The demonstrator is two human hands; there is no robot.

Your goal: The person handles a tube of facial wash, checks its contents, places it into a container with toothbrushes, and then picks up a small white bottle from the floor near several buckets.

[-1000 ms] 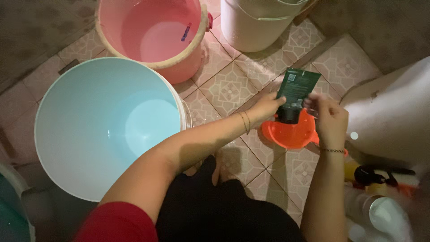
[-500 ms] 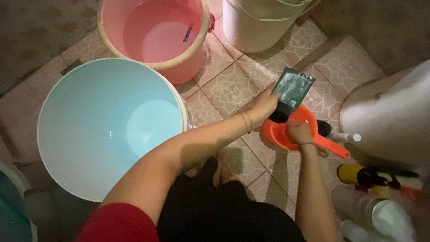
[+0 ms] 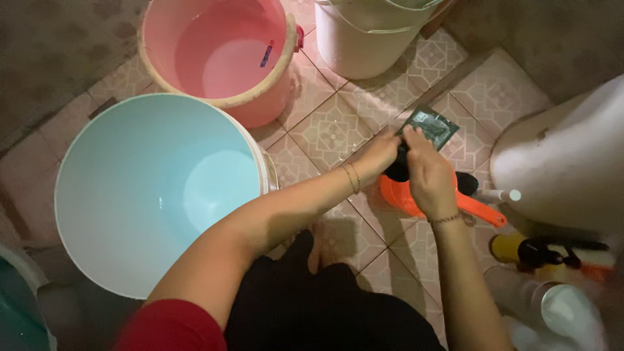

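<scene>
A small dark green sachet [image 3: 430,126] is held over an orange plastic scoop [image 3: 406,195] that sits on the tiled floor. My left hand [image 3: 377,158] grips the sachet's lower left side, with two thin bangles on the wrist. Pinching the sachet's lower part from the right is my right hand [image 3: 426,172], which covers most of the scoop's bowl. The scoop's orange handle [image 3: 482,209] sticks out to the right. What is inside the scoop is hidden.
A large light blue bucket [image 3: 84,169] stands at the left, a pink bucket [image 3: 162,65] holding water behind it, and a white bucket [image 3: 364,45] at the top. A white toilet bowl [image 3: 565,162] is at the right, with bottles [image 3: 552,253] beside it.
My right hand has risen from the scoop's rim to the sachet. The sachet has tilted and dropped closer over the scoop.
</scene>
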